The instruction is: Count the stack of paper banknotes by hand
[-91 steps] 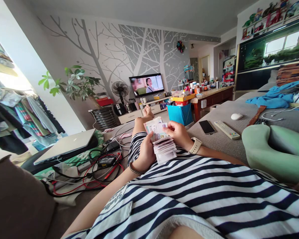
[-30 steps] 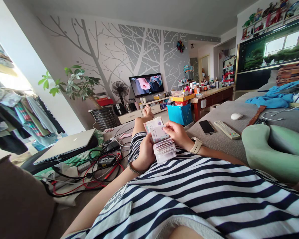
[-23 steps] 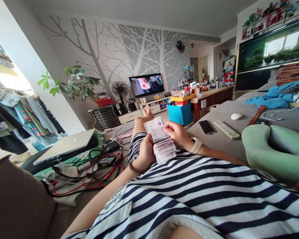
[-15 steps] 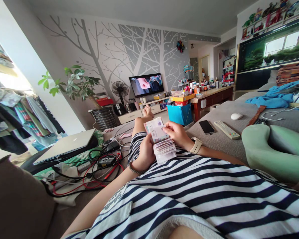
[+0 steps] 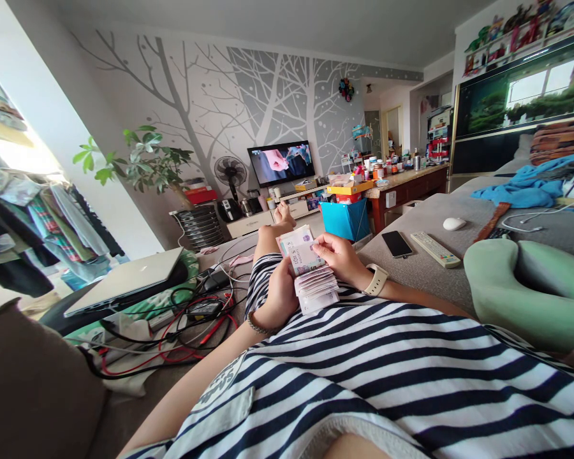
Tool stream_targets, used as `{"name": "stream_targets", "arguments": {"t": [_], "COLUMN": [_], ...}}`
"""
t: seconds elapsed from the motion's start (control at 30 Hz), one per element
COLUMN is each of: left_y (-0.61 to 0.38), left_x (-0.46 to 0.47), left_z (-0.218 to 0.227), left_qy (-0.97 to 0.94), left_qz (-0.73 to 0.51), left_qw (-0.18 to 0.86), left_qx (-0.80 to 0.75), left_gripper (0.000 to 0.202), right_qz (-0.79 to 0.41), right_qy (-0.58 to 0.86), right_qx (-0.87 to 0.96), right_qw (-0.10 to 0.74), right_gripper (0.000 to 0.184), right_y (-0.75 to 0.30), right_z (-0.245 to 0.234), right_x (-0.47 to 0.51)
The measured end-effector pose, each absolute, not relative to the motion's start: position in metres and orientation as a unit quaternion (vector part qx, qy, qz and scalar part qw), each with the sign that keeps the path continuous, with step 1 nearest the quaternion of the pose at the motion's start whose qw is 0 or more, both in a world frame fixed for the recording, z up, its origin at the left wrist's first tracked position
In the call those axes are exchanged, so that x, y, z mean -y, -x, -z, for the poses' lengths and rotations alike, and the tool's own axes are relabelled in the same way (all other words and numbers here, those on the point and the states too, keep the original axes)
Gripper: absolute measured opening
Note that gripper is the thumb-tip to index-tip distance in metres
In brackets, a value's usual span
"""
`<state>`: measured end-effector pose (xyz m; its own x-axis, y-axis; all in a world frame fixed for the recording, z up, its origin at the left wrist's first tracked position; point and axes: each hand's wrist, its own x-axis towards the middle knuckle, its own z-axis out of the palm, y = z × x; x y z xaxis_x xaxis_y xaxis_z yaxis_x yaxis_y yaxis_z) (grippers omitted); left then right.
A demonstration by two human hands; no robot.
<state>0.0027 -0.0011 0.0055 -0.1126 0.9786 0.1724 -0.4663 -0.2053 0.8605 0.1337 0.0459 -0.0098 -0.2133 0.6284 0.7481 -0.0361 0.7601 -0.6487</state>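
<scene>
A stack of banknotes (image 5: 300, 252) stands above my lap, its lower ends folded toward me in a fanned bundle. My left hand (image 5: 281, 290) is closed around the left side of the stack, thumb on the front. At the upper right edge, my right hand (image 5: 338, 255) pinches a banknote between thumb and fingers. The rest of its fingers are curled. A pale watch (image 5: 377, 280) is on my right wrist and a bracelet (image 5: 259, 325) on my left. Beneath the notes lies my striped clothing (image 5: 363, 344).
On the sofa to the right lie a phone (image 5: 397, 244), a remote control (image 5: 435, 249), a white mouse (image 5: 454, 224) and a green neck pillow (image 5: 497, 287). Left are a laptop (image 5: 129, 277) and tangled cables (image 5: 205, 312). A blue box (image 5: 345, 220) stands ahead.
The banknote under my right fingers has shifted slightly. Both hands stay in nearly the same place, and the surroundings have not moved.
</scene>
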Motion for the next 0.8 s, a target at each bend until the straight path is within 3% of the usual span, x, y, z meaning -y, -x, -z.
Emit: {"name": "stream_targets", "arguments": {"t": [0.27, 0.5, 0.63, 0.8], "left_y": [-0.008, -0.006, -0.004, -0.003], "left_x": [0.011, 0.007, 0.000, -0.002], "left_z": [-0.014, -0.010, -0.003, -0.002], "left_qy": [-0.369, -0.362, -0.350, -0.353], "left_qz": [-0.670, -0.676, -0.665, -0.678], "left_qw": [0.548, 0.550, 0.586, 0.573], "left_qx": [-0.339, -0.330, -0.302, -0.296], "left_gripper": [0.015, 0.010, 0.018, 0.017], "right_qz": [-0.268, -0.223, -0.292, -0.260], "right_qy": [0.183, 0.204, 0.170, 0.249], "right_qx": [0.731, 0.745, 0.743, 0.736], "right_qw": [0.600, 0.594, 0.578, 0.573], "right_gripper": [0.027, 0.046, 0.057, 0.044], "right_y": [-0.136, -0.136, -0.136, -0.135], "right_z": [0.007, 0.008, 0.009, 0.011], "right_x": [-0.041, -0.041, -0.042, -0.047]}}
